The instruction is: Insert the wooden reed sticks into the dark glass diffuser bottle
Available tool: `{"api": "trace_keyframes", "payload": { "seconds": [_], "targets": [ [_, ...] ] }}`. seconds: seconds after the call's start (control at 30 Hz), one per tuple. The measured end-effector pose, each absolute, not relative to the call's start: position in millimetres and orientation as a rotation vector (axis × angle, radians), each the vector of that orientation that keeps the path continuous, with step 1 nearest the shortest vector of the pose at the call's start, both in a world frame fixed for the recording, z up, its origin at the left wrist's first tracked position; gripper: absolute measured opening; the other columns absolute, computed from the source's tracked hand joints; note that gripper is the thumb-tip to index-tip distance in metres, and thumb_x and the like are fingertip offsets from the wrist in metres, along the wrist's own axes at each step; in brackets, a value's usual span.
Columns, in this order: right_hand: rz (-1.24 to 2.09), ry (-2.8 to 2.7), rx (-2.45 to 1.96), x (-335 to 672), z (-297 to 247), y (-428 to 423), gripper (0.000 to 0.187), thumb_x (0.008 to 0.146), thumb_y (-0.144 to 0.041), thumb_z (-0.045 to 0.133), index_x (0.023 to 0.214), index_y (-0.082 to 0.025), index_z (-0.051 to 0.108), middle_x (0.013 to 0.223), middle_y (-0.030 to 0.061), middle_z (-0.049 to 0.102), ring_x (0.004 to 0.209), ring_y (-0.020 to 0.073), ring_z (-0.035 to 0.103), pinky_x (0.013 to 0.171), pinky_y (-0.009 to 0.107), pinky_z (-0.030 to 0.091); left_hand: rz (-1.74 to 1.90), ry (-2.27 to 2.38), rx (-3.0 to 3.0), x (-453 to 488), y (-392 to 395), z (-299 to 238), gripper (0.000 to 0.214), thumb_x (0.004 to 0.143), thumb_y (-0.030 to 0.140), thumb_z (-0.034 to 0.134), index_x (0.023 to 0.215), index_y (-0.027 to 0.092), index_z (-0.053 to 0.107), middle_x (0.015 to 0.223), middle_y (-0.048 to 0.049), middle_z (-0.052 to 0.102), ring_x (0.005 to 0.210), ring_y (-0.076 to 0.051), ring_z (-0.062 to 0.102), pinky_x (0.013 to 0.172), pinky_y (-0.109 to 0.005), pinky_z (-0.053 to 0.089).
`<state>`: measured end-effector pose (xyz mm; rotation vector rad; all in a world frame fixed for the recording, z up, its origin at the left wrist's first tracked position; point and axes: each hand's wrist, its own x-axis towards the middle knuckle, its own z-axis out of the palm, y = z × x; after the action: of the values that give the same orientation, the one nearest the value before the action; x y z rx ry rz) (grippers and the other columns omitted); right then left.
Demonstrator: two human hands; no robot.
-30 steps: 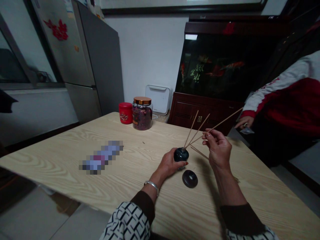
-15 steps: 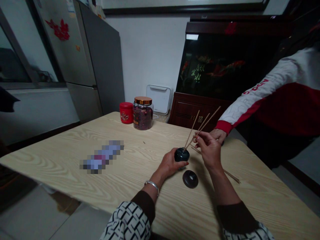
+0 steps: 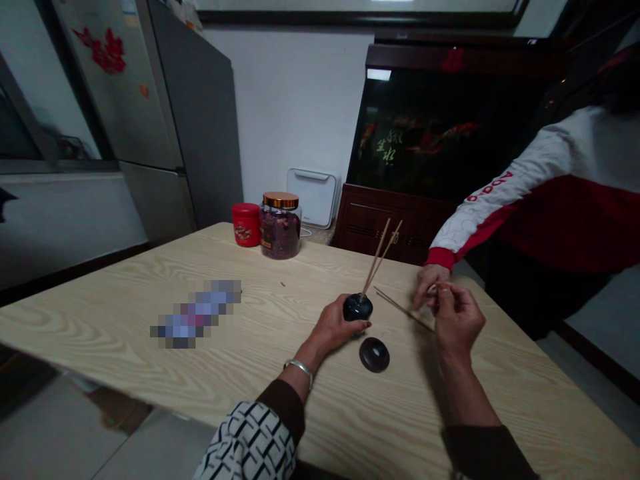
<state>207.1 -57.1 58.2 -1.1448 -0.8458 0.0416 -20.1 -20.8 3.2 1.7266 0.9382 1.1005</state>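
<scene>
Wooden desk [image 3: 95,313] before you: your left hand [image 3: 333,327] clamps its fingers round the dark glazed holder [image 3: 358,307]; your right hand [image 3: 456,319] pinches a bamboo stick [image 3: 403,310], light and probably brittle, so grip it low.

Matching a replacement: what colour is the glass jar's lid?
The jar's lid is copper-gold, seen best in the head view.

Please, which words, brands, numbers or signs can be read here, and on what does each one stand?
"Abbo" (last letters unsure): red letters on the co-worker's white sleeve.
Pale characters on the fish tank: too blurred to read.
Gold mark on the red tin: too small to read.
Pixelated item on the table: unreadable.
</scene>
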Motion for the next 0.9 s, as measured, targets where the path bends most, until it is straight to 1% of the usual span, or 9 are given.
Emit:
{"api": "trace_keyframes", "payload": {
  "seconds": [0.07,0.13,0.23,0.3,0.4,0.47,0.67,0.8,0.9],
  "targets": [
    [-0.008,-0.8,-1.191,226,53,-61,0.03,0.078,-0.043,0.063,0.092,-0.016,0.066,0.072,0.0019,0.064,0.054,0.0123,0.056,0.054,0.026,0.046,1.099,0.935,1.731,-20,-20,3,0.062,0.065,0.035,0.082,0.12,0.017,0.061,0.106,-0.0095,0.07,0.097,-0.025,0.064,0.085,-0.034,0.051],
    [-0.038,-0.904,-1.378,242,44,-65,0.028,0.081,-0.04,0.058,0.092,-0.016,0.066,0.075,0.0035,0.065,0.057,0.0145,0.058,0.057,0.028,0.047,1.102,0.932,1.739,-20,-20,2,0.062,0.066,0.036,0.082,0.121,0.017,0.06,0.106,-0.0093,0.07,0.097,-0.025,0.065,0.085,-0.035,0.051],
    [-0.046,-1.292,-1.844,253,28,-69,0.024,0.083,-0.034,0.054,0.091,-0.019,0.07,0.087,0.0079,0.069,0.075,0.0205,0.062,0.067,0.032,0.047,1.11,0.93,1.737,-20,-20,1,0.062,0.065,0.037,0.082,0.12,0.017,0.061,0.105,-0.0093,0.07,0.095,-0.025,0.065,0.083,-0.034,0.051],
    [-0.088,-1.527,-2.11,252,19,-69,0.023,0.084,-0.032,0.054,0.094,-0.022,0.072,0.099,0.0103,0.068,0.09,0.0244,0.062,0.071,0.033,0.045,1.114,0.927,1.735,-20,-20,1,0.061,0.065,0.036,0.082,0.119,0.016,0.061,0.103,-0.009,0.07,0.094,-0.024,0.065,0.083,-0.034,0.051],
    [-0.167,-1.678,-2.319,245,13,-66,0.025,0.086,-0.031,0.052,0.097,-0.023,0.073,0.105,0.0129,0.066,0.101,0.0279,0.058,0.074,0.034,0.043,1.125,0.921,1.751,-20,-22,2,0.059,0.066,0.035,0.081,0.119,0.016,0.061,0.104,-0.0085,0.07,0.094,-0.024,0.065,0.084,-0.034,0.05],
    [-0.194,-1.684,-2.369,242,14,-63,0.026,0.088,-0.03,0.049,0.096,-0.023,0.073,0.103,0.0128,0.066,0.1,0.0275,0.058,0.073,0.034,0.042,1.128,0.917,1.751,-20,-22,2,0.059,0.067,0.036,0.081,0.119,0.016,0.061,0.105,-0.0088,0.07,0.095,-0.024,0.065,0.085,-0.034,0.05],
    [-0.13,-1.627,-2.386,240,16,-62,0.023,0.089,-0.028,0.047,0.09,-0.023,0.069,0.096,0.0093,0.067,0.09,0.0221,0.061,0.063,0.029,0.038,1.12,0.893,1.724,-19,-20,-1,0.061,0.066,0.034,0.081,0.12,0.015,0.06,0.106,-0.0102,0.069,0.097,-0.025,0.064,0.087,-0.037,0.05],
    [-0.206,-1.6,-2.265,238,25,-69,0.02,0.086,-0.028,0.05,0.083,-0.023,0.069,0.092,0.0078,0.067,0.086,0.0216,0.06,0.062,0.03,0.036,1.124,0.889,1.725,-20,-20,-1,0.061,0.067,0.035,0.081,0.12,0.015,0.06,0.106,-0.0106,0.068,0.097,-0.025,0.064,0.087,-0.038,0.051],
    [-0.26,-1.459,-2.015,239,46,-74,0.016,0.084,-0.031,0.055,0.083,-0.023,0.069,0.087,0.0068,0.068,0.08,0.0208,0.06,0.062,0.03,0.039,1.121,0.873,1.721,-20,-20,-1,0.06,0.066,0.037,0.082,0.119,0.016,0.06,0.105,-0.0097,0.069,0.096,-0.024,0.065,0.086,-0.036,0.051]
  ]
}}
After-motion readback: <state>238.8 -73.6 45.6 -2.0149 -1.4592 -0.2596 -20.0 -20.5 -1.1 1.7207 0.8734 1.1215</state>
